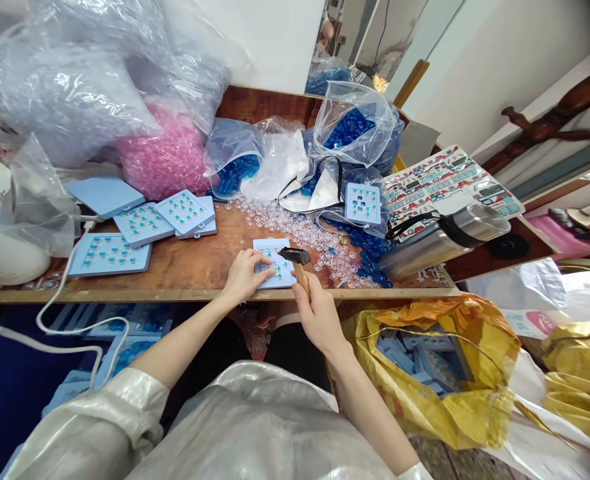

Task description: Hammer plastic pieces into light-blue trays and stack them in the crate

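My right hand [319, 315] is shut around the wooden handle of a small hammer [295, 255], whose dark metal head hangs over a pale blue board [277, 280] set with small teal pieces. My left hand [245, 277] rests on that board, fingers spread across its left side. Loose transparent beads [299, 230] and blue beads [369, 257] lie scattered just beyond the hammer. Further left, several similar blue boards [109, 255] sit on the wooden table [209, 250].
Plastic bags of pink [162, 157] and blue [349, 130] pieces are piled along the back. A steel thermos [442, 241] lies on a printed sheet [447, 179] at right. Below the table edge, a yellow woven sack [425, 373] holds blue boards. A white cable [59, 327] hangs at left.
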Tool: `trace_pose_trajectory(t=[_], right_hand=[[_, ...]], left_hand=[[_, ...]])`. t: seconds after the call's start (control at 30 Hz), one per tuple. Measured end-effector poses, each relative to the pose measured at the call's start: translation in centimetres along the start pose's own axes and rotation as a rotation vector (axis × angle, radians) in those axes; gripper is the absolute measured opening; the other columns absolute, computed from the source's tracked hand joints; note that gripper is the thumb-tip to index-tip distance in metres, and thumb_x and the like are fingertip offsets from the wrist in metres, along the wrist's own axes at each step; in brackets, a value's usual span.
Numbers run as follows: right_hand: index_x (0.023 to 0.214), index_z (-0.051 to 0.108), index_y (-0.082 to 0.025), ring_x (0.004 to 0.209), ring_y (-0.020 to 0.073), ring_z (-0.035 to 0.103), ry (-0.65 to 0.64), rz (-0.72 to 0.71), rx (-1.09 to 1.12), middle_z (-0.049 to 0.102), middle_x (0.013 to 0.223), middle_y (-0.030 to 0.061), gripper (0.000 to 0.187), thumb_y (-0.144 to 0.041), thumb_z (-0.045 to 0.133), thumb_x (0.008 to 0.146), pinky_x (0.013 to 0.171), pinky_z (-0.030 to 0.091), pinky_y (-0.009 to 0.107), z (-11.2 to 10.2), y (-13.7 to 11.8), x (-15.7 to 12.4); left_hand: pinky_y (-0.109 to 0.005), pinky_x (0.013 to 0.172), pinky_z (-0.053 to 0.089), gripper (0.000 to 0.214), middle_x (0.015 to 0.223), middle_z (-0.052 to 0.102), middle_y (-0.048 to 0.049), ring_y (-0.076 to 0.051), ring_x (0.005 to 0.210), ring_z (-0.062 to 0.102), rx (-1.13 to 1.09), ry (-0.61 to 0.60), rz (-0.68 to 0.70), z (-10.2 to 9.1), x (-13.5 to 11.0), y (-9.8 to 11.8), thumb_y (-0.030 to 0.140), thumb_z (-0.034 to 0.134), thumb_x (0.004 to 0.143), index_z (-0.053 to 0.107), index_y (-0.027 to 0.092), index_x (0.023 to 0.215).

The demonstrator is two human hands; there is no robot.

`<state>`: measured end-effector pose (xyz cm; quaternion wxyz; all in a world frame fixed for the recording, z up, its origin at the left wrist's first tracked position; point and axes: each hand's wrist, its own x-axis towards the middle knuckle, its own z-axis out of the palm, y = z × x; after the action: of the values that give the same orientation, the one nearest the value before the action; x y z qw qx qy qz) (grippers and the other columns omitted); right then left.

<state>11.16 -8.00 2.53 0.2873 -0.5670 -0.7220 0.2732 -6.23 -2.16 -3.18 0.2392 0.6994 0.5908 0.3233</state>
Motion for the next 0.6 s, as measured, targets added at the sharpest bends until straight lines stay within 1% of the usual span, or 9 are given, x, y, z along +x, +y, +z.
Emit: trace_pose_trajectory(t=[0.07, 0.17, 0.23, 0.33, 0.4, 0.47, 0.5, 0.53, 0.6], right_hand=[[0.116, 0.045, -0.019, 0.081, 0.0213, 0.062, -0.015, 0.031, -0.046, 0.066, 0.091, 0.0074, 0.033, -0.035, 0.03, 0.092, 0.069, 0.042, 0.027, 0.5, 0.5, 0.1], [0.107, 0.049, -0.019, 0.075, 0.0225, 0.062, -0.121, 0.116, -0.176, 0.065, 0.081, 0.0075, 0.03, -0.035, 0.029, 0.091, 0.061, 0.039, 0.026, 1.2, 1.2, 0.3], [0.102, 0.051, -0.02, 0.072, 0.0229, 0.062, -0.155, 0.145, -0.216, 0.064, 0.076, 0.0069, 0.029, -0.036, 0.029, 0.091, 0.059, 0.038, 0.026, 1.3, 1.4, 0.5], [0.107, 0.049, -0.02, 0.075, 0.0217, 0.061, -0.052, 0.121, -0.109, 0.064, 0.081, 0.0063, 0.03, -0.037, 0.029, 0.091, 0.064, 0.039, 0.027, 0.6, 1.7, 0.7], [0.109, 0.049, -0.02, 0.079, 0.0204, 0.06, 0.04, 0.108, -0.008, 0.064, 0.088, 0.0063, 0.031, -0.037, 0.03, 0.091, 0.068, 0.04, 0.028, 0.1, 2.3, 0.8], [0.107, 0.05, -0.02, 0.083, 0.0196, 0.059, 0.127, 0.12, 0.062, 0.063, 0.093, 0.0068, 0.031, -0.037, 0.031, 0.09, 0.07, 0.041, 0.028, -0.2, 3.5, 0.9], [0.105, 0.051, -0.019, 0.084, 0.0194, 0.058, 0.171, 0.136, 0.085, 0.063, 0.094, 0.0071, 0.031, -0.038, 0.031, 0.09, 0.071, 0.041, 0.029, -0.2, 4.2, 0.9], [0.104, 0.051, -0.018, 0.083, 0.0194, 0.058, 0.209, 0.158, 0.097, 0.063, 0.092, 0.0072, 0.032, -0.038, 0.03, 0.09, 0.071, 0.042, 0.029, -0.2, 5.0, 0.9], [0.105, 0.051, -0.018, 0.077, 0.0192, 0.058, 0.258, 0.204, 0.104, 0.062, 0.083, 0.0062, 0.033, -0.038, 0.029, 0.09, 0.068, 0.042, 0.03, 0.1, 6.3, 0.9]], left_hand=[[-0.034, 0.085, 0.039, 0.014, 0.091, 0.057, -0.002, -0.02, 0.094, 0.049, 0.012, 0.007, 0.0, 0.1, 0.0, 0.1, 0.031, 0.064, 0.074, 0.064, 0.022, 0.085], [-0.034, 0.083, 0.04, 0.015, 0.09, 0.057, -0.0024, -0.02, 0.094, 0.048, 0.052, 0.002, -0.004, 0.2, 0.0, 0.2, 0.032, 0.064, 0.074, 0.063, 0.022, 0.085], [-0.034, 0.082, 0.04, 0.015, 0.09, 0.057, -0.0027, -0.021, 0.094, 0.048, 0.068, -0.013, -0.013, 0.1, -0.1, 0.1, 0.032, 0.064, 0.073, 0.063, 0.021, 0.084], [-0.035, 0.083, 0.04, 0.019, 0.091, 0.057, -0.0031, -0.021, 0.093, 0.048, 0.062, -0.052, -0.017, -0.3, 0.2, 0.2, 0.034, 0.065, 0.071, 0.062, 0.021, 0.084], [-0.036, 0.083, 0.04, 0.023, 0.092, 0.057, -0.0036, -0.021, 0.093, 0.049, 0.055, -0.031, -0.004, -0.6, 0.8, 0.5, 0.035, 0.065, 0.071, 0.061, 0.02, 0.088], [-0.036, 0.084, 0.04, 0.022, 0.094, 0.057, -0.0047, -0.021, 0.093, 0.049, 0.075, 0.012, 0.078, -0.4, 2.1, 1.2, 0.034, 0.06, 0.076, 0.059, 0.018, 0.091], [-0.036, 0.085, 0.04, 0.02, 0.095, 0.057, -0.0054, -0.021, 0.094, 0.049, 0.1, 0.016, 0.156, 0.0, 3.0, 1.6, 0.031, 0.057, 0.078, 0.058, 0.018, 0.093], [-0.036, 0.086, 0.039, 0.018, 0.097, 0.057, -0.0061, -0.021, 0.096, 0.048, 0.138, -0.008, 0.253, 0.5, 4.0, 2.1, 0.027, 0.054, 0.08, 0.058, 0.017, 0.095], [-0.035, 0.085, 0.039, 0.018, 0.097, 0.057, -0.0073, -0.021, 0.096, 0.048, 0.239, -0.134, 0.448, 2.1, 6.0, 3.2, 0.017, 0.048, 0.082, 0.059, 0.017, 0.096]])
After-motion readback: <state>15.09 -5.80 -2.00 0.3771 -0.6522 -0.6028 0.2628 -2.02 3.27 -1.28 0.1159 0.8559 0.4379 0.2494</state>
